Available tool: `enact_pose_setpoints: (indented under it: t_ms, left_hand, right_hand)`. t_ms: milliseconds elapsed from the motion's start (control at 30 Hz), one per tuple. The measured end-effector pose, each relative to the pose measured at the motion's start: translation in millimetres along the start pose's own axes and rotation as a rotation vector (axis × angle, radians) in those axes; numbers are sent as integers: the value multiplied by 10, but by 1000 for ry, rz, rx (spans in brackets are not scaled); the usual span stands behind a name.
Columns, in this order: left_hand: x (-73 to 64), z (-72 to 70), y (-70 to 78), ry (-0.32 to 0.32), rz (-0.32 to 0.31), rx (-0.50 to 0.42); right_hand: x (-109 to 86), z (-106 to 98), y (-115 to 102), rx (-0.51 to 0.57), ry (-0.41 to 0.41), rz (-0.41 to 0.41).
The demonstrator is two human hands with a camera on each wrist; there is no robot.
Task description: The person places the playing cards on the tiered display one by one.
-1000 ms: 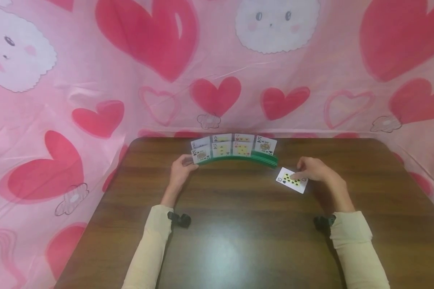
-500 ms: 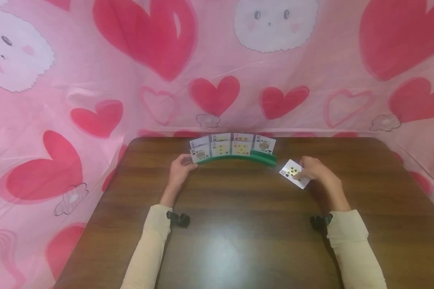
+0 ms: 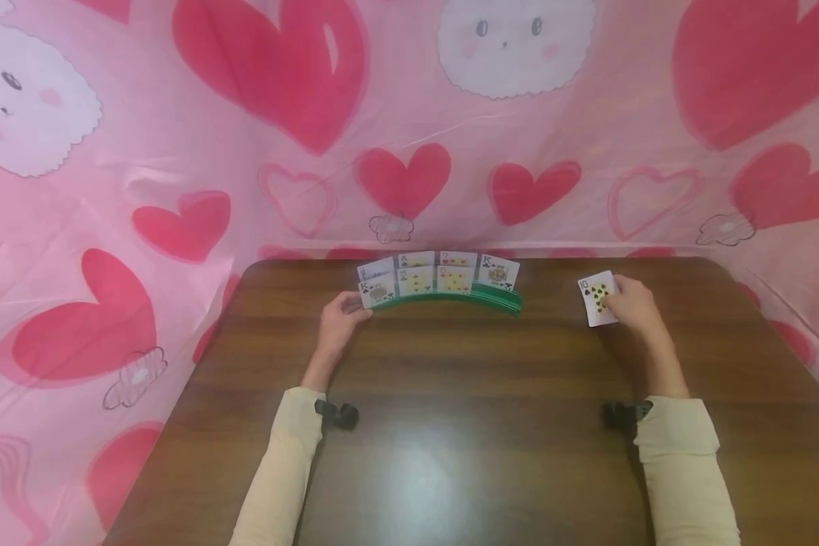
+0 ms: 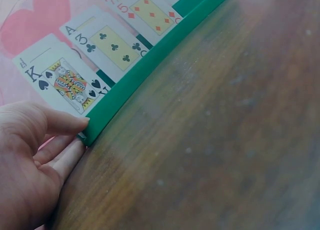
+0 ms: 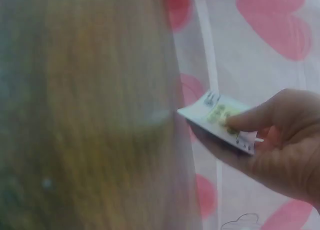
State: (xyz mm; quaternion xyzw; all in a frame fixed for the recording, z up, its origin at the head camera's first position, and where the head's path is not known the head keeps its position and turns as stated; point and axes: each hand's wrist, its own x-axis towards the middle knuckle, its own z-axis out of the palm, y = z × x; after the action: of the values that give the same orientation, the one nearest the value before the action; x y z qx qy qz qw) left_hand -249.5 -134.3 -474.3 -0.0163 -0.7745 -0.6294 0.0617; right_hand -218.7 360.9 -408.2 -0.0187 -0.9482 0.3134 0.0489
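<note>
A curved green card holder [image 3: 498, 297] stands near the far side of the table, with playing cards upright in two rows. My left hand [image 3: 337, 322] pinches its left end, the thumb in front in the left wrist view. Beside that thumb is the king of spades [image 4: 70, 86]; the three of clubs [image 4: 114, 49] and five of diamonds [image 4: 152, 15] follow along the front row. A king of clubs [image 3: 498, 273] stands at the right end. To the right of the holder, my right hand [image 3: 640, 307] holds a ten of spades [image 3: 592, 309] above the table, thumb across its face.
The brown wooden table [image 3: 450, 394] has its far edge just behind the holder. A pink cloth [image 3: 560, 136] printed with hearts hangs around the back and sides. Each wrist carries a small black camera, such as the left one [image 3: 337, 414].
My right hand has moved right and slightly farther away, taking the ten of spades with it. The card has turned more upright. My left hand stays on the card holder.
</note>
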Motion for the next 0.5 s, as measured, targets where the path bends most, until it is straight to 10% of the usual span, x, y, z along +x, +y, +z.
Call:
enact_pose_setpoints:
  t_ms: [500]
  left_hand:
    - [-5, 7, 12, -12, -7, -9]
  right_hand:
    - [-21, -116, -96, 473, 66, 208]
